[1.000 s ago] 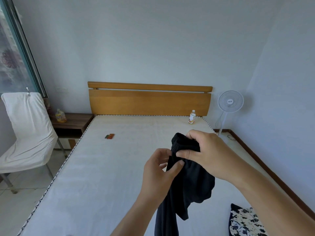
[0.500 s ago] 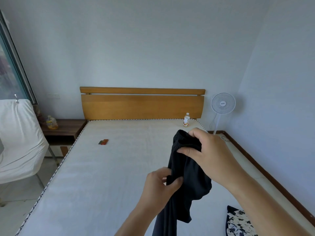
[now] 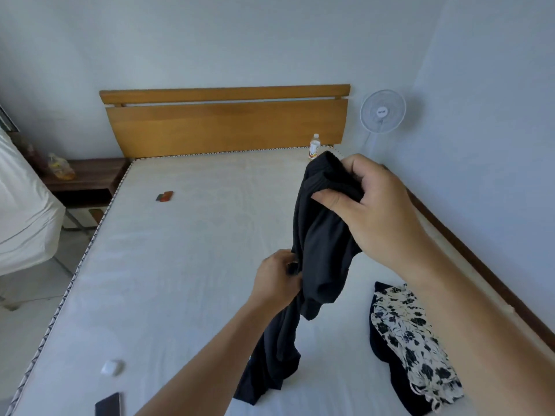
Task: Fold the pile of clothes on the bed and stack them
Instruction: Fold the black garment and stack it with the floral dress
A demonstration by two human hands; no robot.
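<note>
A long black garment (image 3: pixel 321 244) hangs over the white bed (image 3: pixel 180 280), its lower end trailing on the mattress. My right hand (image 3: pixel 369 205) grips its bunched top edge, held high. Lower down, my left hand (image 3: pixel 277 280) pinches the garment's left side. A floral black-and-cream garment (image 3: pixel 411 337) lies on a dark one at the bed's right side, near my right forearm.
A white earbud case (image 3: pixel 111 367) and a dark phone (image 3: pixel 108 404) lie near the bed's front left. A small red-and-dark item (image 3: pixel 164 196) and a bottle (image 3: pixel 314 146) sit near the wooden headboard (image 3: pixel 225 124). A nightstand (image 3: pixel 87 178), white-covered chair (image 3: pixel 24 211) and fan (image 3: pixel 382 112) flank the bed.
My left hand has slid down the black garment while my right hand keeps the top raised. The view has tilted down, showing the floral garment and the front of the bed.
</note>
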